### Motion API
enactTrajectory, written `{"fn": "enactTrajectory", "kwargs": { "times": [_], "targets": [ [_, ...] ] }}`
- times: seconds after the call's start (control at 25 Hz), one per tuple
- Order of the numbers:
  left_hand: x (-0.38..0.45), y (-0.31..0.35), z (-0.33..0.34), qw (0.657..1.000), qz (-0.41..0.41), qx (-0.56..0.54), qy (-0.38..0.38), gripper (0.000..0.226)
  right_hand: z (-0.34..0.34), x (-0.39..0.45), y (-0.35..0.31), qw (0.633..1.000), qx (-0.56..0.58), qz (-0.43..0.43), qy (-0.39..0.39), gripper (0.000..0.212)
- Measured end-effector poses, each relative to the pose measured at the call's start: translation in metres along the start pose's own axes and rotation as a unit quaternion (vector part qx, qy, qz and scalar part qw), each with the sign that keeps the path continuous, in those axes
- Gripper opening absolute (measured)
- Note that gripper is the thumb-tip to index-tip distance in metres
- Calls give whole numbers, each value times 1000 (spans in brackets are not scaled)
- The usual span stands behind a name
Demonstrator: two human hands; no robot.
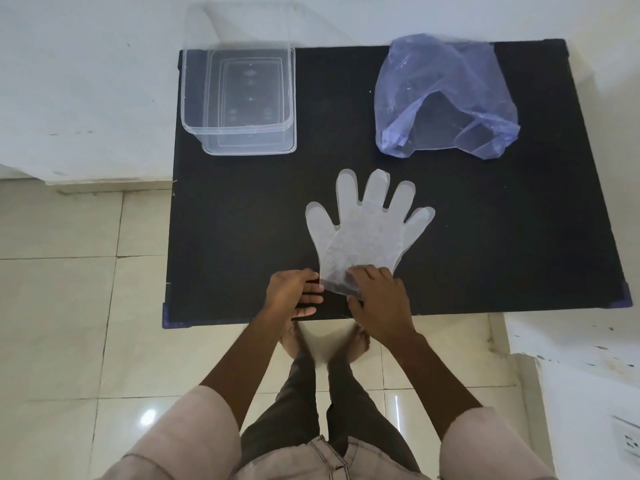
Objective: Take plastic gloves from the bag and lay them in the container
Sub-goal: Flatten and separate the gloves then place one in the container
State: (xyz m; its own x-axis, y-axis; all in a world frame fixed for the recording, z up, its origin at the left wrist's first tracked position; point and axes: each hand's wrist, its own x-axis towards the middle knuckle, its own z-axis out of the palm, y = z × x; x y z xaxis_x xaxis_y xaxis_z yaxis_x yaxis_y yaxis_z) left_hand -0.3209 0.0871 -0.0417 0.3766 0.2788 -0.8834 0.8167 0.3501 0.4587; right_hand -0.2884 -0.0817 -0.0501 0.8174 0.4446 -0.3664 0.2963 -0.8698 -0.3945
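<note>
A clear plastic glove (367, 230) lies flat on the black table (242, 237), fingers pointing away from me. My right hand (377, 299) rests on the glove's cuff with its fingers pinching the edge. Just left of the cuff, my left hand (294, 292) touches that edge with its fingertips. A crumpled blue-tinted plastic bag (446, 95) lies at the table's far right, its mouth facing me. The clear rectangular container (239, 98) stands at the far left corner with nothing inside.
The table is low and stands on a glossy tiled floor (69, 306). White walls (86, 81) rise behind and to the left of it. My bare feet stand at the table's near edge.
</note>
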Motion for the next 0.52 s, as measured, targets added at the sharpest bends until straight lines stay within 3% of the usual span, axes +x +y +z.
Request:
{"fn": "enactTrajectory", "kwargs": {
  "times": [0.24, 0.52],
  "targets": [
    [0, 1, 7, 999, 28, -32, 26, 10, -4, -1, -9, 999, -43, 18, -14, 66],
    [-2, 11, 13, 996, 69, -46, 16, 15, -9, 8, -20, 997, -45, 61, -28, 63]
  ]
}}
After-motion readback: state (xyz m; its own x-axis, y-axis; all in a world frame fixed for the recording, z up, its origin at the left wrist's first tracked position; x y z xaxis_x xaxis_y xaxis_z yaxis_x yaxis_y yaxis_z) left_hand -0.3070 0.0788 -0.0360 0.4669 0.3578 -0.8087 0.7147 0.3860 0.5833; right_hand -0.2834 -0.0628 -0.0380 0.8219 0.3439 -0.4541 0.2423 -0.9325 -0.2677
